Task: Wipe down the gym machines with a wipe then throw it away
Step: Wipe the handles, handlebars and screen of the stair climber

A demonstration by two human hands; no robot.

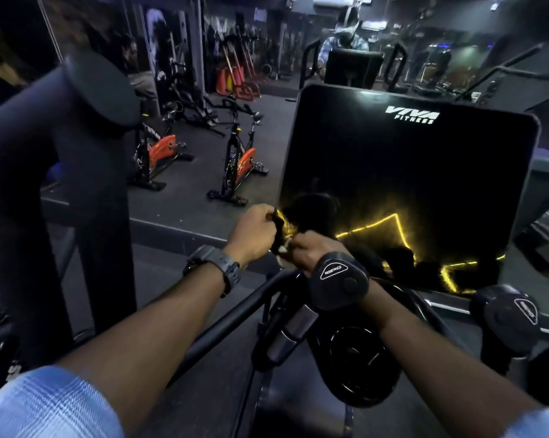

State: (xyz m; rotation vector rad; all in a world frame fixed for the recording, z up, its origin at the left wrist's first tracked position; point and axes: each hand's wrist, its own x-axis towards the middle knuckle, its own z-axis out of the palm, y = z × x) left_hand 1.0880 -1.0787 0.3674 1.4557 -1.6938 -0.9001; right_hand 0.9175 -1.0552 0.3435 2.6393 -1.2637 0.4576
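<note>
A small crumpled wipe (281, 245), dark with a pale edge, is pinched between both my hands in front of the machine's black glossy console screen (403, 172), which carries white lettering. My left hand (254, 230), with a dark watch on the wrist, grips the wipe's upper part. My right hand (311, 251) holds its lower part; the wrist is partly hidden behind a round black resistance knob (339, 281). Both hands hover by the screen's lower left corner.
A second knob (504, 314) sits to the right. A thick black handle post (61, 121) rises at left. Two orange-and-black spin bikes (238, 159) stand on the dark floor ahead. A mirror wall behind reflects a person and racks.
</note>
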